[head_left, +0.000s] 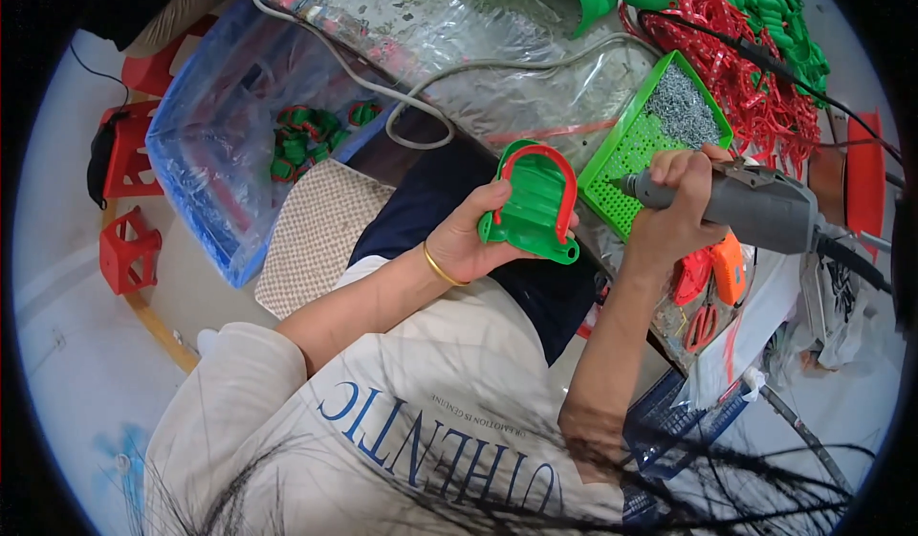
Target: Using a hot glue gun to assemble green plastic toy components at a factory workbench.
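Left hand (pixel 466 240) clamped on green-and-red plastic part (pixel 532 203), right hand (pixel 675 213) gripping grey electric screwdriver (pixel 741 203): tip likely to slip toward fingers.

Scoop (pixel 531 206): green body, red handle arch; driver (pixel 755 206): grey; tray (pixel 622 158): bright green, perforated, holding silver-grey screws (pixel 681 110). Bin (pixel 215 144): blue, clear-lined, with green and red parts (pixel 311 134) inside; cushion (pixel 311 235): beige with a fine brown check; stools (pixel 129 249): red; bangle (pixel 440 268): gold. Heaps on the tabletop: red loops (pixel 741 67), green pieces (pixel 775 5); cable (pixel 421 106): grey; shirt (pixel 382 431): cream with blue lettering; lap cloth (pixel 430 201): navy.
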